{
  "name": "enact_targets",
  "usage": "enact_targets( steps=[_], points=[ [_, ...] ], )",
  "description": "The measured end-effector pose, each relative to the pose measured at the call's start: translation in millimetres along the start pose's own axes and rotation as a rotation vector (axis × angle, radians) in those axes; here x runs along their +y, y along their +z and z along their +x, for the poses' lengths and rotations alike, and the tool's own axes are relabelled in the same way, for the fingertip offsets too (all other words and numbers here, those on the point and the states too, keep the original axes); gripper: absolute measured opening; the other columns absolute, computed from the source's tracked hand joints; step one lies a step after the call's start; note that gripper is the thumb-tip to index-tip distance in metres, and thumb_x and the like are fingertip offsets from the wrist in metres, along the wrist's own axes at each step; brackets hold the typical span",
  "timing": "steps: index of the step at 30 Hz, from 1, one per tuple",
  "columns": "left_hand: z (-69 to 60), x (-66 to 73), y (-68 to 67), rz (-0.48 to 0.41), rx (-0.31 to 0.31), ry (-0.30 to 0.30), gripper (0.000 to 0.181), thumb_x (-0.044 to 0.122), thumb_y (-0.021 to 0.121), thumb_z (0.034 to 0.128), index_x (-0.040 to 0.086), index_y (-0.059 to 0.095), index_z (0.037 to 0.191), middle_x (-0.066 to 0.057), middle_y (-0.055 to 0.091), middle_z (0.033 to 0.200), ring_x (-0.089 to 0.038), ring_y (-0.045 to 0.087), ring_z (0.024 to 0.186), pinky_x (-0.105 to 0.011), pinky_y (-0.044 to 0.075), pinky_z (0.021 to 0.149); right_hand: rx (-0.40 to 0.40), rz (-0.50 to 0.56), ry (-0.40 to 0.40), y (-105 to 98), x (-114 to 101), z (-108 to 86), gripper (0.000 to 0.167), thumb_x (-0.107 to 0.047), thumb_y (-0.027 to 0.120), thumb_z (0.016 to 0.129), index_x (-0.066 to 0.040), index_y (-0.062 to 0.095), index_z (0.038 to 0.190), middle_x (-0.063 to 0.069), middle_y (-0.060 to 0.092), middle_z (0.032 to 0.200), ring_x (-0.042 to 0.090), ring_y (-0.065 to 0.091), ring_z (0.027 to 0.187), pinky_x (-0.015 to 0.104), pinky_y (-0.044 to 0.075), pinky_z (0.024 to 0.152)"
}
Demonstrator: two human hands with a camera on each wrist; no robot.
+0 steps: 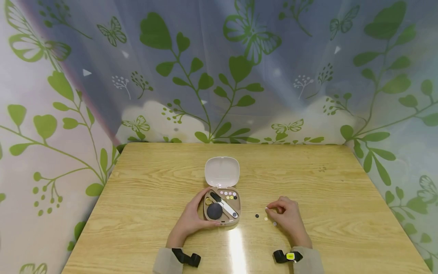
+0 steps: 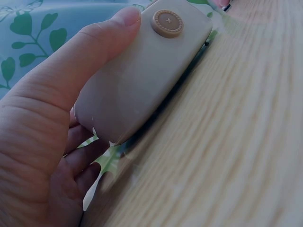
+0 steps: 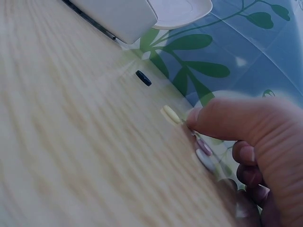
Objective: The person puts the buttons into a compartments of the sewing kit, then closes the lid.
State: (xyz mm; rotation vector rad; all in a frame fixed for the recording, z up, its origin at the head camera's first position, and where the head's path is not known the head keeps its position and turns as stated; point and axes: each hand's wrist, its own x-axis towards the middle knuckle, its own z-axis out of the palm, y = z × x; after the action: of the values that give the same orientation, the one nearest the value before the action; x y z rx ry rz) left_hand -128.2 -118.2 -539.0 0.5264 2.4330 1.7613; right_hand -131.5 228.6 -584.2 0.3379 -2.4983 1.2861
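My left hand (image 1: pixel 191 219) grips a beige case (image 1: pixel 205 219) from its left side, the thumb along its near wall beside a round tan button-shaped catch (image 2: pixel 168 22). The case's lid (image 1: pixel 222 172) stands open behind it. Inside are a dark round ball (image 1: pixel 214 211), a black-and-white slender tool (image 1: pixel 226 206), a gold ring (image 1: pixel 208 201) and several small buttons (image 1: pixel 230 193). My right hand (image 1: pixel 287 215) pinches a small pale button (image 1: pixel 266 208) between thumb and fingertips, partly hidden. Near it on the table lie a black button (image 3: pixel 143 78), a yellow button (image 3: pixel 171 114) and a whitish button (image 3: pixel 204 160).
The wood-grain table (image 1: pixel 154 171) stretches around the case and both hands. A curtain (image 1: pixel 205 76) with green leaves and butterflies hangs behind it and along both sides. Black wrist cameras (image 1: pixel 186 258) sit at both cuffs.
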Motion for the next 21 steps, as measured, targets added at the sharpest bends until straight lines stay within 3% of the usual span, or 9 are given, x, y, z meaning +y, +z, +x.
enact_targets(
  steps=[9,14,21],
  points=[
    [0.4,-1.6,1.2,-0.008,0.011,-0.01,0.113,0.017,0.099,0.0563,0.013,0.039,0.152,-0.008,0.042,0.153,-0.029,0.034,0.143,-0.056,0.024,0.116,0.005,0.003,-0.036,0,1,-0.1,0.011,-0.002,0.085,0.071,-0.009,0.077,0.074,-0.007,0.042,0.06,0.005,0.036,0.057,0.021,0.031,0.052],
    [1.4,0.1,-0.1,0.02,-0.016,-0.006,0.113,0.017,0.098,0.0593,0.011,0.036,0.154,-0.011,0.04,0.154,-0.026,0.034,0.143,-0.05,0.025,0.117,0.015,0.003,-0.021,0,0,0.5,0.013,-0.001,0.085,0.071,-0.01,0.077,0.074,-0.005,0.042,0.06,0.006,0.036,0.058,0.021,0.031,0.052],
    [6.6,-32.5,5.0,0.019,0.005,-0.012,0.118,0.021,0.1,0.0551,0.023,0.036,0.154,-0.002,0.04,0.154,-0.024,0.033,0.143,-0.05,0.024,0.117,0.015,0.018,0.039,1,-4,3.0,0.018,-0.001,0.086,0.072,-0.017,0.077,0.075,-0.005,0.044,0.06,0.006,0.037,0.058,0.021,0.032,0.051]
  ],
)
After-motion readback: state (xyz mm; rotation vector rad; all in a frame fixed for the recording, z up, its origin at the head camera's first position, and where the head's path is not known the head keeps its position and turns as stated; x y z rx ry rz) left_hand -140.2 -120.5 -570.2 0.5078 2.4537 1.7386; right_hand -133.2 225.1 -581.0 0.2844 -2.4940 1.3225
